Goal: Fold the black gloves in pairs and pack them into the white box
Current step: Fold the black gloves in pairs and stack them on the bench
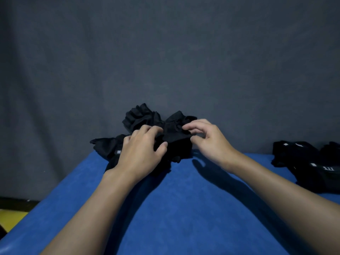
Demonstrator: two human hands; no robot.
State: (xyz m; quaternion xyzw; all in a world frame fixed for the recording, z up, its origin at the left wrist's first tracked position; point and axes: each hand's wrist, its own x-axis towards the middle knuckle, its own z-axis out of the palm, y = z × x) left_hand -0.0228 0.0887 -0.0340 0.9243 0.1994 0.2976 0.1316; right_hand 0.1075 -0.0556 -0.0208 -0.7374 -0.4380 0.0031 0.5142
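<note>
A loose heap of black gloves (147, 118) lies at the far edge of the blue table (184, 208). My left hand (141, 151) rests on the heap with its fingers curled into the fabric of one glove (174, 137). My right hand (207, 138) pinches the same glove at its right side between thumb and fingers. Another glove (106, 146) with a small white logo sticks out to the left under my left wrist. The white box is not in view.
A second group of black gloves (309, 162) with white logos lies at the table's right edge. A dark grey cloth backdrop (165, 52) hangs just behind the table. The table's left edge drops off to a floor with a yellow patch (11, 218).
</note>
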